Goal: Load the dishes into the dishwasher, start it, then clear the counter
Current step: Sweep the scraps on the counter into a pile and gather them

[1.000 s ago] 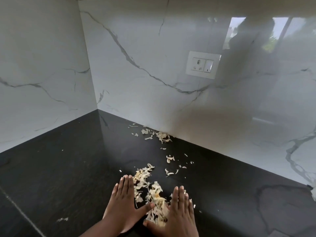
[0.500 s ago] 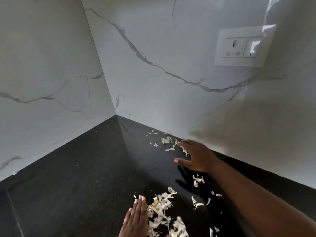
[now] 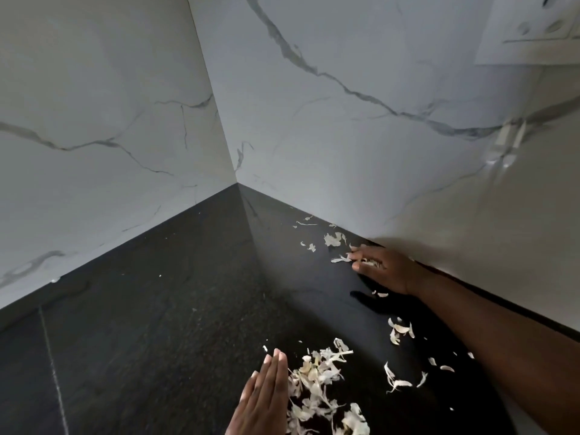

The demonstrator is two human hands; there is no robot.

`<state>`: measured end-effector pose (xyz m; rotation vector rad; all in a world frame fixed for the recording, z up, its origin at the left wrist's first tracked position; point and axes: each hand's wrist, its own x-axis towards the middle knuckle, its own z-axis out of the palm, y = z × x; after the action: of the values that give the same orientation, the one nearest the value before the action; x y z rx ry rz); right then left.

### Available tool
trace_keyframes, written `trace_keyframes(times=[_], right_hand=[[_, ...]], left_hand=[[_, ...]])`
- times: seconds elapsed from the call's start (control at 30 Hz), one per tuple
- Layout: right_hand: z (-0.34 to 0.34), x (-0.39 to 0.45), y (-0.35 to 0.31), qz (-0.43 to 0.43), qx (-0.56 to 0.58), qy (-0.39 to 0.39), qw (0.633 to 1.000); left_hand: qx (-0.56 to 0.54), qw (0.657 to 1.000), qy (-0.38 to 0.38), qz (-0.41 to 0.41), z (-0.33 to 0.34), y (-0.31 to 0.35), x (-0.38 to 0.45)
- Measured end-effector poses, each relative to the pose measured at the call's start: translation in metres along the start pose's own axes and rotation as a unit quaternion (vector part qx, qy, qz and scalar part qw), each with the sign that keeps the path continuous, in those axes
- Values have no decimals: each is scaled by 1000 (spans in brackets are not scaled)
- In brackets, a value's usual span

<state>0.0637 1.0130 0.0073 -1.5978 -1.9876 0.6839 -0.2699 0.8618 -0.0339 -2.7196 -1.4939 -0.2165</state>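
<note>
Head view, the only one: black counter (image 3: 131, 324) running into a corner between two white marble walls (image 3: 345, 127), socket plate (image 3: 530, 29) at top right. The task's thing here is dry pale peel scraps, likely garlic or onion skins. The main pile (image 3: 320, 390) sits at the near edge of the counter, and loose far scraps (image 3: 334, 239) lie along the back edge by the wall, with more strays (image 3: 398, 332) between the two groups. Left hand (image 3: 266, 400) is flat, fingers straight and pressed together, standing edge-on against the pile's left side like a dam, gripping nothing. Right hand (image 3: 383, 268) reaches to the back edge, fingers (image 3: 361, 257) loosely spread and slightly bent over a few scraps, raking rather than clearly pinching; I cannot tell if any are actually held. Risks, as judgement: the skins look feather-light, so a fast sweep could flick them sideways or off the near edge. The right forearm (image 3: 489, 343) hangs over the strays and could drag or scatter them. Bits tight against the wall seam may get missed. If the left hand shifts, the pile spreads.
</note>
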Motion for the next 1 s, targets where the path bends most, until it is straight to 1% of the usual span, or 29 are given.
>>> trace_keyframes(times=[0.07, 0.1, 0.13, 0.17, 0.2, 0.23, 0.27, 0.3, 0.33, 0.43, 0.47, 0.5, 0.53, 0.6, 0.67, 0.73, 0.87, 0.93, 1.0], right_hand=[[7, -29, -15, -22, 17, -43, 999], [12, -48, -25, -43, 17, -67, 997], [17, -68, -37, -64, 16, -95, 993], [22, -89, -50, -77, 19, -127, 989], [26, -108, -62, -78, 31, -159, 984], [29, -124, -73, -69, 57, -185, 979], [29, -137, -83, -61, 88, -195, 975], [28, -146, -88, -59, 111, -183, 975], [24, -151, -92, -61, 128, -153, 978], [-4, -153, -74, -27, 161, -10, 987], [-16, -153, -62, -8, 135, 24, 991], [-28, -155, -47, 15, 84, 38, 996], [-36, -157, -34, 46, 19, 34, 998], [-40, -166, -12, 94, -95, -8, 991], [-29, -174, -6, 94, -152, -52, 982], [-15, -182, -20, 62, -158, -82, 982], [18, -205, -67, 2, -194, -140, 971], [35, -215, -89, -13, -183, -155, 971], [46, -221, -102, -3, -130, -156, 979]], left_hand=[[56, 997, -21, 48, -7, 4, 0], [20, 998, -43, 33, -12, 6, -7], [-55, 994, -95, 17, -16, 9, -13], [-90, 984, -150, -14, -15, 11, -12], [-97, 978, -176, -48, -16, 15, -13], [-86, 977, -182, -72, -17, 22, -16], [-86, 982, -156, -62, -27, 20, -12], [-94, 986, -128, -56, -29, 23, -13], [-91, 991, -88, -48, -31, 26, -12], [-123, 985, -101, -70, -41, 29, -16], [-132, 982, -106, -78, -45, 32, -17], [-133, 982, -109, -83, -45, 32, -19], [-136, 980, -114, -87, -48, 33, -19], [-140, 978, -123, -90, -50, 34, -20], [-142, 977, -130, -91, -51, 34, -20], [-138, 977, -134, -89, -51, 33, -20], [-136, 978, -133, -85, -50, 34, -22], [-139, 977, -135, -83, -50, 35, -22], [-140, 978, -130, -82, -51, 35, -22]])
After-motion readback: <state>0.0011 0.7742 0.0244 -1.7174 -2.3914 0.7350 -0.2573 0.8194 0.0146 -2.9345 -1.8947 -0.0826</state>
